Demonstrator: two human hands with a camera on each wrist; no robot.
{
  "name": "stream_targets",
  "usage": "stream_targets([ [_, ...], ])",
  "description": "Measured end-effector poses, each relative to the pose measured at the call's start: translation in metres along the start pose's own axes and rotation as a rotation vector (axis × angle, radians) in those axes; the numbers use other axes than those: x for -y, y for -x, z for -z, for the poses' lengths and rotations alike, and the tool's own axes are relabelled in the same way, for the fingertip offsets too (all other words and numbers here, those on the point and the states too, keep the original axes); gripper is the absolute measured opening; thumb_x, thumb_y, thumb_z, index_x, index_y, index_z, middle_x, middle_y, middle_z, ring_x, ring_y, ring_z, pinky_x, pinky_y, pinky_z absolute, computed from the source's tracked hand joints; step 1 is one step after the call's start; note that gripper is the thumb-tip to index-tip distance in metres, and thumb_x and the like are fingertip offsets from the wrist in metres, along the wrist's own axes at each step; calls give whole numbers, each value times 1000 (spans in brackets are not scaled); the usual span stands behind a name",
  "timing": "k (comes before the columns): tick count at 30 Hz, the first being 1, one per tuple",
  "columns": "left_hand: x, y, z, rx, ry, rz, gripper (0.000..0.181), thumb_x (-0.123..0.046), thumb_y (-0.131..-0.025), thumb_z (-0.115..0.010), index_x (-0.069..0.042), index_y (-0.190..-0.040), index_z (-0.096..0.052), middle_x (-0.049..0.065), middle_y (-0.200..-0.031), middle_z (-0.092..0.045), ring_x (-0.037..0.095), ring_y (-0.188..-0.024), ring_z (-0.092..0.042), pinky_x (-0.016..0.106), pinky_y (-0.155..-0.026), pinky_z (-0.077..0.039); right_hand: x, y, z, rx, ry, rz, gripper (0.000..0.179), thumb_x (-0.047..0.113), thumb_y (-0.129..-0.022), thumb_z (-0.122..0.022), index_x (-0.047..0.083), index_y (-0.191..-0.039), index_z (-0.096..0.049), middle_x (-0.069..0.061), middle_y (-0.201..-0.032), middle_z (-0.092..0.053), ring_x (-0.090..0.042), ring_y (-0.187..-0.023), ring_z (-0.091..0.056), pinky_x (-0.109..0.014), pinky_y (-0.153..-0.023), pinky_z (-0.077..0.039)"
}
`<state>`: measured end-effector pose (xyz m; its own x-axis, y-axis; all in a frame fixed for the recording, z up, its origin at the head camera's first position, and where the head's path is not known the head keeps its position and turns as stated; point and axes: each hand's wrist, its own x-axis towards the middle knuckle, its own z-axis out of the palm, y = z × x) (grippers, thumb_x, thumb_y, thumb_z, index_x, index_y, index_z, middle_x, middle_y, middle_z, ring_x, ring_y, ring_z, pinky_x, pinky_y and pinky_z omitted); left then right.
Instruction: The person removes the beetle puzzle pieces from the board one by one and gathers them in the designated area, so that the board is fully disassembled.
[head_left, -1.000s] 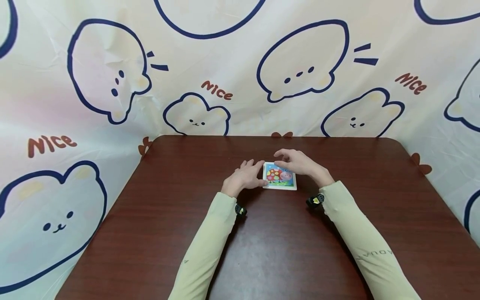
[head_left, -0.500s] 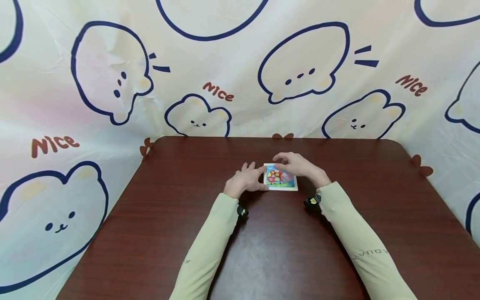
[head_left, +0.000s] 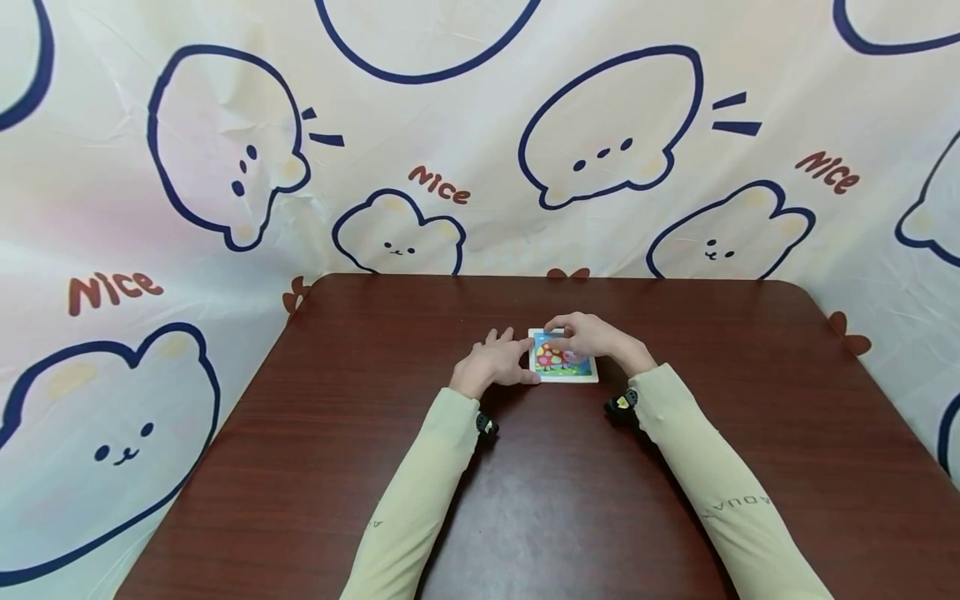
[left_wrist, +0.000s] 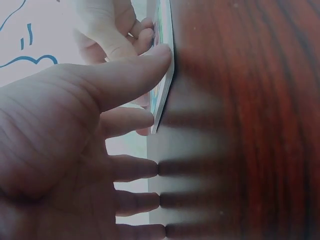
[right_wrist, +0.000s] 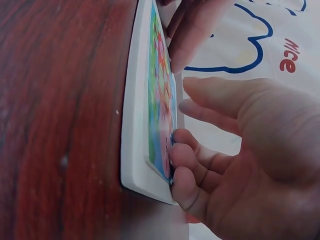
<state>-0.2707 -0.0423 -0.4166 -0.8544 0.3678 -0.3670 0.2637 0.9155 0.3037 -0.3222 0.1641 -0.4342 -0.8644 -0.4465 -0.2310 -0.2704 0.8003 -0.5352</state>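
Note:
A small square board (head_left: 564, 372) with a raised white frame and a bright cartoon picture (right_wrist: 160, 100) lies flat on the table. My left hand (head_left: 491, 364) is at its left side, fingers spread. In the left wrist view its thumb (left_wrist: 135, 75) lies against the board's edge and the index fingertip is at a corner. The other fingertips touch the tabletop. My right hand (head_left: 592, 335) is over the far right part of the picture. Its lower fingers bend, tips on the picture surface, while the thumb (right_wrist: 220, 95) reaches across above it. Nothing shows pinched between the fingers.
The dark red-brown wooden table (head_left: 510, 500) stretches around the board on all sides. A pale cloth (head_left: 487, 125) printed with blue-outlined bears hangs behind and beside it. Each wrist carries a small black device (head_left: 621, 406).
My right hand has come slightly nearer and left, lower over the picture, its thumb covering more of it. The left hand keeps its place at the board's left side.

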Motion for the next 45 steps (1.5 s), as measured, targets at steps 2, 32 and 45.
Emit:
stream_targets([
  [2, 0, 0, 0, -2, -3, 3, 76, -51, -91, -63, -29, -155, -28, 13, -165, -15, 42, -151, -10, 60, -118, -18, 0, -1, 0, 8, 8, -5, 42, 35, -95, -64, 21, -134, -59, -16, -124, -61, -26, -101, -57, -40, -87, -48],
  [32, -3, 0, -4, 22, -28, 12, 73, -48, -93, -61, -29, -156, -27, 14, -165, -13, 43, -151, -8, 60, -118, -18, 6, -10, -5, 29, 5, 11, 32, 16, -95, -63, 10, -126, -59, -16, -111, -64, -24, -91, -60, -30, -71, -50],
  [45, -7, -1, -1, 9, -37, 33, 75, -48, -91, -64, -28, -155, -29, 13, -165, -16, 42, -150, -12, 59, -117, -21, 4, -13, -1, 34, 13, 67, 25, 12, -94, -64, 9, -118, -56, -19, -115, -56, -28, -98, -55, -38, -83, -48],
])
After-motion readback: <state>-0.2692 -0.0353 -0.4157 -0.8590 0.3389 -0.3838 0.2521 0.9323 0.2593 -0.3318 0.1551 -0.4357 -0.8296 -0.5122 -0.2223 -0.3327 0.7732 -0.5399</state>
